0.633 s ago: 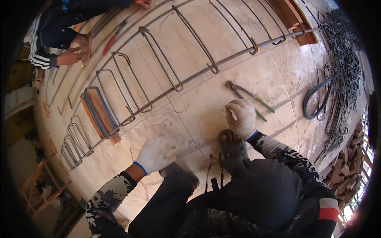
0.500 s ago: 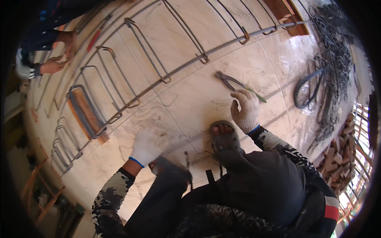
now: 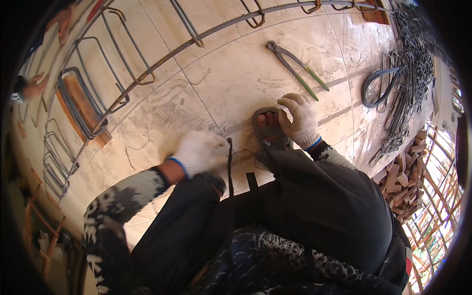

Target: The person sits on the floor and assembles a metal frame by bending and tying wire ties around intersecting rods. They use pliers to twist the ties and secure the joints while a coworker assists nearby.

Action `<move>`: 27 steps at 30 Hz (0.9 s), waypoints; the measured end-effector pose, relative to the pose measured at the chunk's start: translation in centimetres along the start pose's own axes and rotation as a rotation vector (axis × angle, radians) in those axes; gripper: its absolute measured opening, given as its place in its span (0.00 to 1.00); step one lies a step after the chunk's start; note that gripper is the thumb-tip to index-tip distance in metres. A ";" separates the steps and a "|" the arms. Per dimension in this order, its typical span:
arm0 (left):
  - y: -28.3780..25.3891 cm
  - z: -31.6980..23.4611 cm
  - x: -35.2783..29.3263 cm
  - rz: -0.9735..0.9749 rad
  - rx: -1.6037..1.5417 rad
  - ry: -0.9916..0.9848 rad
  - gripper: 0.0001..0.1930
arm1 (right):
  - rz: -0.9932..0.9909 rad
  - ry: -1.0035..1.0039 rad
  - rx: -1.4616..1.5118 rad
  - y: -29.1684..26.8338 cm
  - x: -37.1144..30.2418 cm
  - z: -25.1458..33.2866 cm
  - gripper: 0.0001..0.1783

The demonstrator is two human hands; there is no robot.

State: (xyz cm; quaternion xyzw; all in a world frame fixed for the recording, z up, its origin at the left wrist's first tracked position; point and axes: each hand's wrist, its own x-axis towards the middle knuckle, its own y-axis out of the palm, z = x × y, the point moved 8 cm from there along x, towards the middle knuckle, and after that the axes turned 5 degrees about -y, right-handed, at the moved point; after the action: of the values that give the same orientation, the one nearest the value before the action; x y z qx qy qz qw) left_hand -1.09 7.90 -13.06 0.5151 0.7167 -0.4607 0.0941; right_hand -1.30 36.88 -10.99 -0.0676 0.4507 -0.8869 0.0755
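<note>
My left hand [image 3: 200, 151], in a white knit glove, hangs over the tiled floor in front of my left foot; motion smears its fingers. My right hand [image 3: 301, 119], gloved alike, is beside the sandal [image 3: 273, 135] on my right foot. Its fingers are loosely bent, with a gap between thumb and forefinger and nothing visible in them. Beyond it, end-cutting pincers [image 3: 295, 69] with green handles lie on the tiles, untouched. Farther off, a long ribbed steel bar [image 3: 216, 30] runs across rectangular bent-wire stirrups [image 3: 127, 49].
A wooden block [image 3: 84, 109] supports some stirrups at the left. Bundled tie wire [image 3: 408, 78] and a dark wire coil [image 3: 381, 86] lie at the right, above a heap of wood offcuts [image 3: 405, 174]. Another person's hand [image 3: 35, 87] shows at the far left.
The view has shifted, so the bar and pincers sit higher in the picture. My right hand has come away from the pincers' handles towards my foot. My left hand has moved rightward.
</note>
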 end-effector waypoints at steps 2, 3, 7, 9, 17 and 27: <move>2.6 -2.9 1.8 0.137 0.124 -0.015 0.14 | -0.006 0.015 0.008 0.2 0.6 0.3 0.17; 5.7 -2.9 2.4 0.182 0.171 -0.037 0.13 | -0.004 0.029 0.017 0.4 0.5 0.5 0.16; 9.9 -1.5 2.1 0.042 0.127 -0.088 0.09 | -0.015 0.075 0.020 0.5 1.5 -0.2 0.14; 9.9 -0.5 1.8 0.108 0.120 -0.121 0.13 | -0.005 0.082 0.035 0.2 1.8 0.2 0.13; 16.4 1.1 -0.2 0.342 -0.207 -0.409 0.20 | 0.045 0.021 0.113 2.0 4.1 3.0 0.14; -6.3 -1.0 1.0 -0.208 -0.084 0.066 0.13 | 0.429 -0.133 0.398 3.2 8.2 10.0 0.28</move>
State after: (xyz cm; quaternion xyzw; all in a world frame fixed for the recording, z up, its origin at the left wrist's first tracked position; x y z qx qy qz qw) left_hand -6.44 9.09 -9.55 0.4483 0.7878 -0.4201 0.0435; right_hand -7.20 25.55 -7.28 -0.0124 0.2660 -0.9152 0.3024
